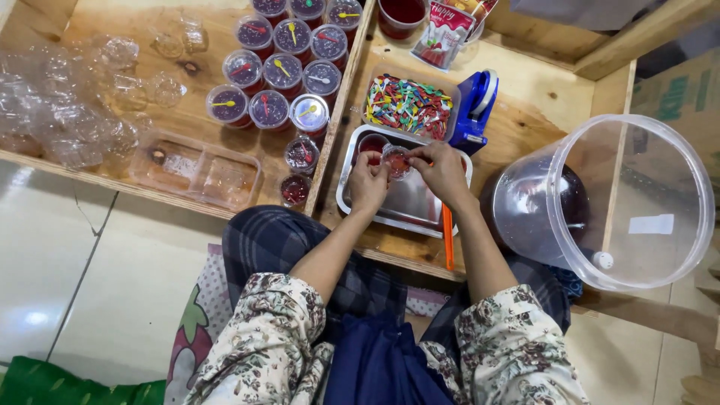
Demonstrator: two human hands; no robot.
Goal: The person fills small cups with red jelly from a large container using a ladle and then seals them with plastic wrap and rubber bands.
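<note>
Both hands: left hand [367, 184], right hand [442, 171] | one small cup [396, 160] | one tray [409, 202]

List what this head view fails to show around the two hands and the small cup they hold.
- Small cup: both hands cover its sides, so the left hand and right hand grip stays unclear.
- Metal tray: the hands hide its middle.
- Orange stick: the right wrist covers its top end.
- Filled cups: the back row is cut off by the top edge.
- Box of coloured spoons: single pieces too small to tell apart.
</note>
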